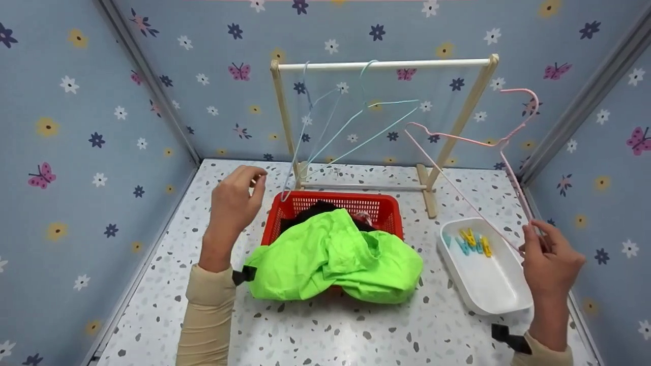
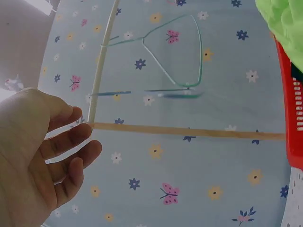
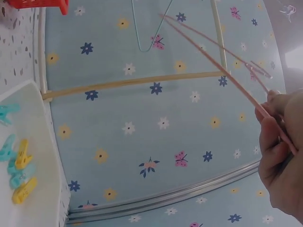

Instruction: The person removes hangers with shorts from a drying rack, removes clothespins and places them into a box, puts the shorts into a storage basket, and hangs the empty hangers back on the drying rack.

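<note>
My right hand grips a pink hanger by its lower end, the hook pointing up and away. In the right wrist view the fingers curl around the pink wire. Left of the basket, my left hand hovers with loosely bent fingers and nothing in it, as the left wrist view of that hand also shows. A blue-grey hanger and a mint-green hanger hang from the white rod of a wooden-sided rack.
A bright green cloth drapes over the front of a red basket with dark fabric inside. A white tray holds yellow and blue clothespins at the right. Flower-patterned walls enclose the speckled table.
</note>
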The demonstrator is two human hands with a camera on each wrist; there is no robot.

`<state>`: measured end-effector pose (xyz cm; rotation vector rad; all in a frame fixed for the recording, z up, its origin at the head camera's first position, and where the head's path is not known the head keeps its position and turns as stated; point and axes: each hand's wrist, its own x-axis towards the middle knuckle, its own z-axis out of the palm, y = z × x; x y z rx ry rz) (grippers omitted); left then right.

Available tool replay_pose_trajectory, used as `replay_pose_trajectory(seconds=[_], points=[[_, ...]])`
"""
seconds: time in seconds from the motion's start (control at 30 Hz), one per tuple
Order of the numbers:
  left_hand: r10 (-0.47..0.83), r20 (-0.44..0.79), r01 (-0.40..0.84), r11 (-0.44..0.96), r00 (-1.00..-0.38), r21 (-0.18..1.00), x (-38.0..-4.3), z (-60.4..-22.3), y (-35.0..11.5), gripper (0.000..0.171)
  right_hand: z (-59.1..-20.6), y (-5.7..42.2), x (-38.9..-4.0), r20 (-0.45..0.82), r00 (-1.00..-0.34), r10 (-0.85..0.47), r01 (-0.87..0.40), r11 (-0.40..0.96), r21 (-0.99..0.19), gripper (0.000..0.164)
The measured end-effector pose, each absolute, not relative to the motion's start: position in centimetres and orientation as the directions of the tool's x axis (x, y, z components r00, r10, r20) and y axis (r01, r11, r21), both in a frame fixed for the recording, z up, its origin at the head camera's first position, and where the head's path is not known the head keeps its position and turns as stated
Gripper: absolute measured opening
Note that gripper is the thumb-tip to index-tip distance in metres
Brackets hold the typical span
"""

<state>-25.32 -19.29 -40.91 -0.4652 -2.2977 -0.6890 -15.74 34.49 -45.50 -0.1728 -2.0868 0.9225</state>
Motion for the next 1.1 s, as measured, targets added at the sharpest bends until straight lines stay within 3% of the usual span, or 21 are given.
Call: replay_pose_trajectory(seconds=[0.17, 0.3, 0.47, 0.7, 0.9, 1.1], points=[[0.122, 0.606, 0.411, 0.835, -0.786, 0.365, -27.4, -39.3, -21.1, 0.022, -44.3, 32.6, -15.7, 0.58, -0.686, 0.439, -0.172, 0.677, -0.716, 0.022], [0.141, 0.522, 0.361, 0.865, -0.841, 0.348, -29.4, -38.1, -21.7, 0.04, -43.2, 31.1, -15.7, 0.558, -0.704, 0.439, -0.146, 0.679, -0.72, 0.023], [0.192, 0.414, 0.361, 0.85, -0.89, 0.383, -32.7, -37.5, -21.9, 0.058, -42.5, 29.7, -16.3, 0.599, -0.675, 0.431, -0.191, 0.682, -0.706, 0.022], [0.19, 0.339, 0.383, 0.594, -0.921, 0.707, -37.5, -39.0, -21.3, 0.054, -41.9, 27.8, -18.4, 0.674, -0.597, 0.435, -0.294, 0.663, -0.688, 0.016], [0.123, 0.365, 0.382, 0.415, -0.923, 0.826, -40.6, -41.2, -20.2, 0.05, -41.8, 26.8, -20.0, 0.76, -0.505, 0.41, -0.322, 0.728, -0.606, 0.021], [0.139, 0.349, 0.374, 0.257, -0.927, 0.891, -42.1, -42.1, -18.6, 0.049, -41.6, 26.3, -21.4, 0.8, -0.468, 0.374, -0.29, 0.791, -0.539, 0.024]])
